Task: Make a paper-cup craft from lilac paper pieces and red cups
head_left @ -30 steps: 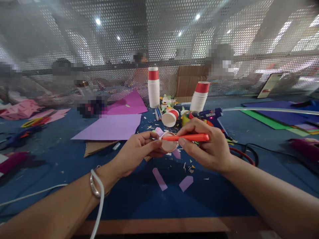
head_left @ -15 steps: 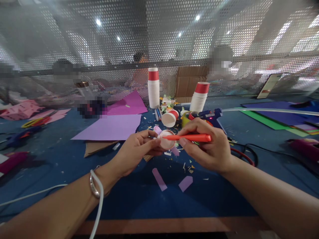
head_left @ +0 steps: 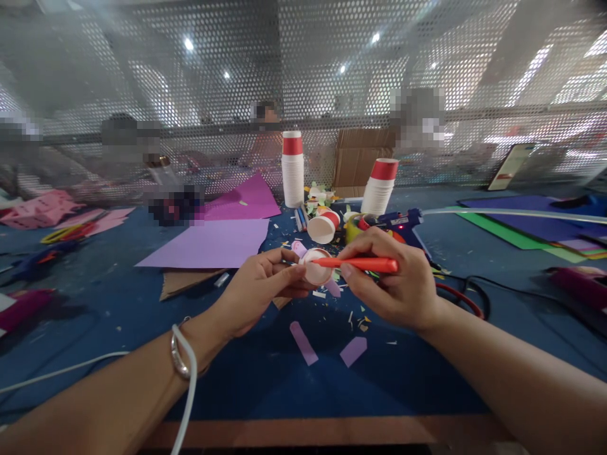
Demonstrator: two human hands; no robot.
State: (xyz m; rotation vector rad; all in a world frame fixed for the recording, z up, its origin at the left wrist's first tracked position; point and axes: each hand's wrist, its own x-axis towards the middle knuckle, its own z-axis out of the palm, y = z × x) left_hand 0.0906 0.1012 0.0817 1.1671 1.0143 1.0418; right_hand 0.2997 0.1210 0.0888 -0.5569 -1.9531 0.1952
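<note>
Between the thumb and fingers of my left hand [head_left: 260,282] is a small round white paper cup piece [head_left: 317,272], its shallow inside turned toward me. My right hand [head_left: 393,278] is closed around an orange-red marker [head_left: 370,264], held almost level. The marker's tip reaches over the inside of the cup piece; whether it touches cannot be made out. Below the hands lie two cut purple paper pieces, a strip [head_left: 303,343] and a pointed one [head_left: 354,351]. Just behind the cup piece, a paper cup [head_left: 323,226] with a red band lies on its side.
Two stacks of paper cups, one upright [head_left: 293,177] and one leaning [head_left: 378,193], stand at the back. A glue gun [head_left: 401,219] lies behind my right hand. Purple sheets [head_left: 213,243] lie left, coloured sheets [head_left: 512,230] right. Paper scraps are strewn mid-table. A perforated screen [head_left: 332,82] rises behind.
The marker and my right hand have shifted very slightly left. My left hand keeps the cup piece in nearly the same place.
</note>
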